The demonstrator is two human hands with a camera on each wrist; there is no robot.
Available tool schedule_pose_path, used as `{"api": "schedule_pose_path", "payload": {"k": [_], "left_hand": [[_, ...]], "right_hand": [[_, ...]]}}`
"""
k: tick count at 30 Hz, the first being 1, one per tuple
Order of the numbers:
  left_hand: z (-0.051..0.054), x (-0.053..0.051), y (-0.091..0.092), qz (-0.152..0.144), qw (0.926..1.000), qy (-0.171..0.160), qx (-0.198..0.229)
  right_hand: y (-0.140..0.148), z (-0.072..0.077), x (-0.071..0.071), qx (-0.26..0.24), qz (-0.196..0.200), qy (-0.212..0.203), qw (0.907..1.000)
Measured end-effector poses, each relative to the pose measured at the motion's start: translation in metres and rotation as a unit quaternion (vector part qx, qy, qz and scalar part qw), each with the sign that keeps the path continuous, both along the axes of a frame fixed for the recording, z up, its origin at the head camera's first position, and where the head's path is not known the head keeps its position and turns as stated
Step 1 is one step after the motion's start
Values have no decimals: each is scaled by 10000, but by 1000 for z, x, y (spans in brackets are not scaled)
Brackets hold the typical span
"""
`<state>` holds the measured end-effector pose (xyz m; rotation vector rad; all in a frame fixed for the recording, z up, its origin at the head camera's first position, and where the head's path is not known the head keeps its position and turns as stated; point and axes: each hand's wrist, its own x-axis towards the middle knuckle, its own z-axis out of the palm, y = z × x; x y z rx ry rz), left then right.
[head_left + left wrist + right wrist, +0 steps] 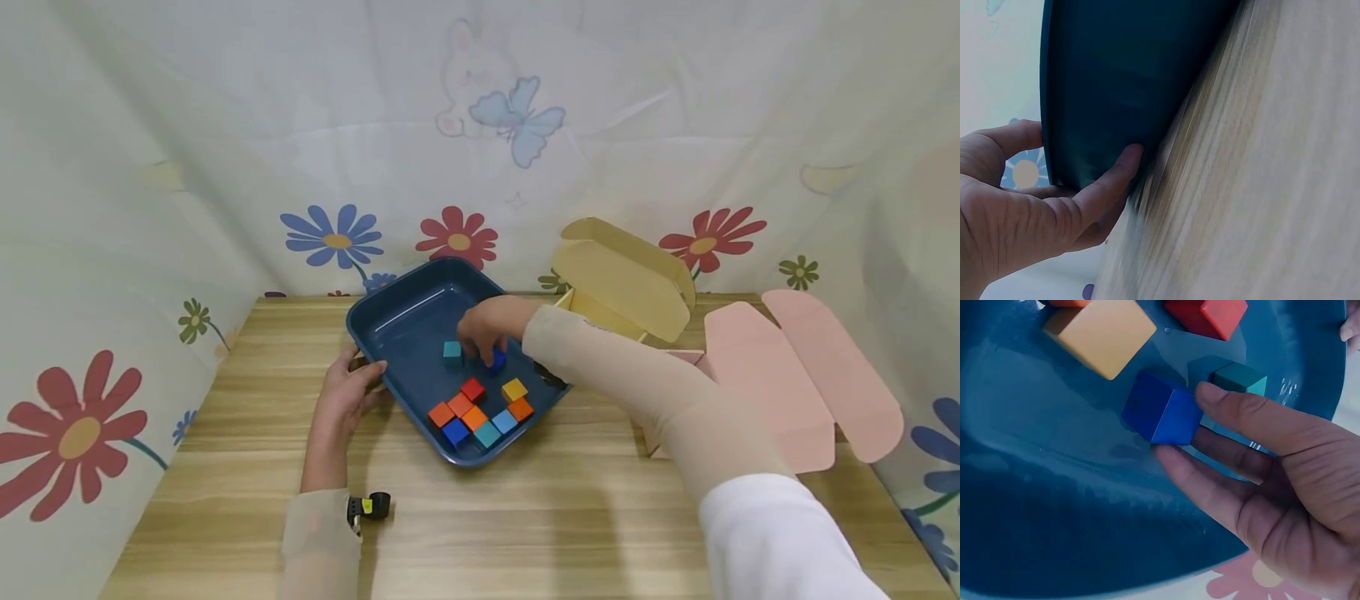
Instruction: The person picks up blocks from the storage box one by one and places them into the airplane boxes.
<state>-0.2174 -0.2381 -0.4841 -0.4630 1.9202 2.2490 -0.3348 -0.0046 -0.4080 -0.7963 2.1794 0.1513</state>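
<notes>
A dark blue tray (408,321) with raised sides lies on the table, turned at an angle. My left hand (348,386) grips its left side; in the left wrist view, fingers touch the rim while the thumb lies against the outer wall. Reaching over the tray, my right hand (491,325) pinches a blue cube (1161,412) between thumb and fingertips, low over the tray floor. Beside that hand sits a teal cube (452,353). Toward the near corner are several more cubes, among them a red cube (472,389) and a yellow cube (514,389).
Right of the tray stands a yellow box (622,287) with its lid raised. An opened pink box (772,387) is further right, partly behind my right arm. A flower-printed curtain (337,150) borders the wooden table (480,533).
</notes>
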Motion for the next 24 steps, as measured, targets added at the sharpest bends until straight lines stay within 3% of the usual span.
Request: {"api": "schedule_pose_path", "payload": {"k": [9,15,18,21,24], "left_hand": [[3,-1,1,-25,10000,72,-33],[3,0,2,-26,9999,131,-83],[2,1,2,-25,9999,111,-76],[0,1,1,-11,9999,114,-47],[0,2,1,-29,9999,98,-59]], "right_hand": [[-8,-6,-11,421,-45,-505,9978],[-5,-11,-3,413,-143,-443,9981],[-1,-13,3,393,10,-260,9989],[3,-15,5,298,452,206,9983],[7,-15,6,94,995,756,9921]]}}
